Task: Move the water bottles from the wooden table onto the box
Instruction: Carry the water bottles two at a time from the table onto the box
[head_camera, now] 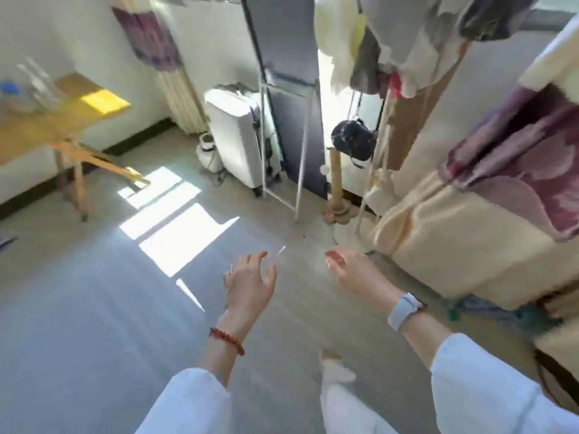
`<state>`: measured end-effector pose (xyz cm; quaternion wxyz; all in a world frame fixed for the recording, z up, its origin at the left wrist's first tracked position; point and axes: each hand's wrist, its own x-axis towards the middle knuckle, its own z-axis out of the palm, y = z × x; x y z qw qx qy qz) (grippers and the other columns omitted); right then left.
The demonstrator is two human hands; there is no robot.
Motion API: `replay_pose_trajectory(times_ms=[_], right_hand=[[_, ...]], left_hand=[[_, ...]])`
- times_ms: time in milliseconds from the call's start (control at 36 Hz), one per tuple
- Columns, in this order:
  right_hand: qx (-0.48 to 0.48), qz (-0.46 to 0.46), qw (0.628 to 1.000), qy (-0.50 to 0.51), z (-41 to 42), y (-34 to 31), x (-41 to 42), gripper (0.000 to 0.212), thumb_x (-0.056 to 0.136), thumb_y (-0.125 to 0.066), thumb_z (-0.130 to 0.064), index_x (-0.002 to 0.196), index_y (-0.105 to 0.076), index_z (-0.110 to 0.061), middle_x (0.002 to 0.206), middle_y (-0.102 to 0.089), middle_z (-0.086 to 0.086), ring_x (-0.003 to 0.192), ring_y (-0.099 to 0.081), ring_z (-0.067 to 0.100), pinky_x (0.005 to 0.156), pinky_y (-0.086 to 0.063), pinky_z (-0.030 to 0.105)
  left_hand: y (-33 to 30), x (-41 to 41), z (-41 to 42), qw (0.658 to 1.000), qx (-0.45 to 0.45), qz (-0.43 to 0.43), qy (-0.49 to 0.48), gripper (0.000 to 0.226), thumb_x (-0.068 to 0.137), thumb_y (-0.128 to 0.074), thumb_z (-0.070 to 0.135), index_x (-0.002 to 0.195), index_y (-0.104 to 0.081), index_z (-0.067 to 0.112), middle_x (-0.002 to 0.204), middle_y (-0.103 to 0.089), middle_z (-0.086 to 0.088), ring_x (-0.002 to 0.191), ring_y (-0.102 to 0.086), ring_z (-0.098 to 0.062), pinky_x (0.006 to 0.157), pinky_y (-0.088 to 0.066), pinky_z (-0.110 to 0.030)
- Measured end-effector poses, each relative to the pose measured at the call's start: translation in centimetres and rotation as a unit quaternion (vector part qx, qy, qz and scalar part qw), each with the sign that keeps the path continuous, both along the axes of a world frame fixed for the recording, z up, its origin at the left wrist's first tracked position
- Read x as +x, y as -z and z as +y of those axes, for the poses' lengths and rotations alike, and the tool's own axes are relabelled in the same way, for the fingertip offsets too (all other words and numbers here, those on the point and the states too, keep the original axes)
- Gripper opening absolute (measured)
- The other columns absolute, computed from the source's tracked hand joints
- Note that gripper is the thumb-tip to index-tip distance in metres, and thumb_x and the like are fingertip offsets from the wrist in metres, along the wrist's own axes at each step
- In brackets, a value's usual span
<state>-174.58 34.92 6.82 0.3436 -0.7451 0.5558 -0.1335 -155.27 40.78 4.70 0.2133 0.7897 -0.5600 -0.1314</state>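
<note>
The wooden table [53, 123] stands at the far left against the wall. On it I make out blurred clear water bottles [37, 86], one with a blue cap [9, 88]. My left hand [250, 283] hangs over the floor in the lower middle, fingers spread and relaxed, holding nothing. My right hand [351, 270] is beside it to the right, fingers loosely curled, also empty. Both hands are far from the table. No box is clearly visible.
A white suitcase [238, 136] and a tall mirror on a white frame [285, 98] stand at the back. A wooden coat stand [336, 183] with hanging clothes and a black bag [354, 144] is right of them. A fabric wardrobe [470, 214] fills the right side.
</note>
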Motion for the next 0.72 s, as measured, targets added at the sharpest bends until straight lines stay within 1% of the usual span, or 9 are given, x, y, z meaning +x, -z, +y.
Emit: replay_pose_trajectory(times_ms=[56, 111, 250, 306, 361, 389, 556, 667, 722], right_hand=[[0.0, 0.005, 0.999, -0.047, -3.4, 0.2, 4.6, 0.029, 0.093, -0.046, -0.025, 0.118, -0.056, -0.013, 0.114, -0.064, 0.008, 0.104, -0.058, 0.022, 0.084, -0.042, 0.029], [-0.005, -0.003, 0.997, -0.081, -7.3, 0.2, 9.2, 0.029, 0.093, -0.046, -0.025, 0.118, -0.056, -0.014, 0.113, -0.063, 0.007, 0.103, -0.058, 0.021, 0.086, -0.046, 0.032], [-0.027, -0.002, 0.986, -0.163, -18.1, -0.5, 21.4, 0.029, 0.093, -0.045, -0.027, 0.118, -0.055, -0.014, 0.114, -0.063, 0.005, 0.103, -0.058, 0.02, 0.089, -0.044, 0.03], [-0.047, -0.008, 0.983, -0.177, -21.0, -1.2, 25.0, 0.029, 0.093, -0.045, -0.026, 0.118, -0.055, -0.014, 0.112, -0.064, 0.006, 0.102, -0.058, 0.021, 0.086, -0.044, 0.029], [-0.056, -0.026, 0.977, -0.204, -24.5, -2.1, 31.2, 0.029, 0.093, -0.046, -0.025, 0.118, -0.055, -0.014, 0.109, -0.064, 0.005, 0.1, -0.059, 0.02, 0.082, -0.042, 0.026], [-0.058, -0.033, 0.973, -0.221, -25.9, -2.6, 34.0, 0.029, 0.093, -0.046, -0.025, 0.118, -0.055, -0.014, 0.109, -0.064, 0.005, 0.1, -0.059, 0.02, 0.083, -0.043, 0.027], [-0.054, -0.079, 0.943, -0.319, -30.5, -4.9, 50.3, 0.028, 0.092, -0.045, -0.023, 0.117, -0.056, -0.014, 0.111, -0.064, 0.003, 0.098, -0.059, 0.017, 0.086, -0.044, 0.026], [-0.055, -0.1, 0.922, -0.371, -32.4, -4.8, 60.4, 0.027, 0.093, -0.046, -0.02, 0.117, -0.056, -0.012, 0.111, -0.064, 0.005, 0.097, -0.06, 0.018, 0.083, -0.043, 0.02], [-0.057, -0.106, 0.914, -0.388, -33.2, -4.5, 65.6, 0.026, 0.092, -0.047, -0.019, 0.116, -0.057, -0.012, 0.109, -0.065, 0.006, 0.096, -0.061, 0.02, 0.082, -0.044, 0.023]], left_hand=[[-0.1, 4.3, -2.0, 0.999, -0.006, 0.018, -0.034, 0.037, 0.093, -0.047, 0.03, 0.127, -0.051, 0.015, 0.129, -0.054, -0.006, 0.12, -0.046, -0.024, 0.1, -0.031, -0.04], [-0.4, 8.8, -4.8, 0.997, -0.017, 0.03, -0.064, 0.038, 0.093, -0.047, 0.029, 0.127, -0.05, 0.014, 0.129, -0.053, -0.007, 0.12, -0.046, -0.025, 0.101, -0.036, -0.042], [-2.6, 19.6, -13.3, 0.99, -0.045, 0.026, -0.13, 0.037, 0.092, -0.049, 0.028, 0.126, -0.052, 0.012, 0.127, -0.054, -0.01, 0.117, -0.047, -0.027, 0.098, -0.039, -0.043], [-3.8, 22.7, -15.6, 0.988, -0.056, 0.029, -0.14, 0.037, 0.092, -0.048, 0.028, 0.126, -0.052, 0.013, 0.128, -0.054, -0.009, 0.119, -0.047, -0.026, 0.1, -0.038, -0.043], [-5.0, 27.8, -18.2, 0.982, -0.074, 0.038, -0.169, 0.036, 0.092, -0.048, 0.026, 0.125, -0.052, 0.012, 0.127, -0.054, -0.009, 0.118, -0.048, -0.026, 0.1, -0.039, -0.041], [-5.6, 30.2, -19.1, 0.978, -0.084, 0.038, -0.187, 0.035, 0.092, -0.048, 0.025, 0.124, -0.053, 0.012, 0.125, -0.055, -0.009, 0.117, -0.049, -0.026, 0.099, -0.04, -0.04], [-7.4, 43.6, -20.6, 0.946, -0.099, 0.024, -0.308, 0.034, 0.092, -0.048, 0.025, 0.124, -0.053, 0.014, 0.126, -0.055, -0.007, 0.116, -0.048, -0.024, 0.096, -0.04, -0.037], [-7.1, 52.5, -20.8, 0.928, -0.097, 0.003, -0.359, 0.035, 0.091, -0.049, 0.024, 0.124, -0.053, 0.013, 0.125, -0.055, -0.008, 0.116, -0.048, -0.024, 0.096, -0.04, -0.037], [-6.9, 57.3, -21.2, 0.921, -0.106, -0.005, -0.375, 0.035, 0.091, -0.05, 0.025, 0.124, -0.053, 0.013, 0.124, -0.056, -0.007, 0.115, -0.049, -0.024, 0.094, -0.041, -0.037]])
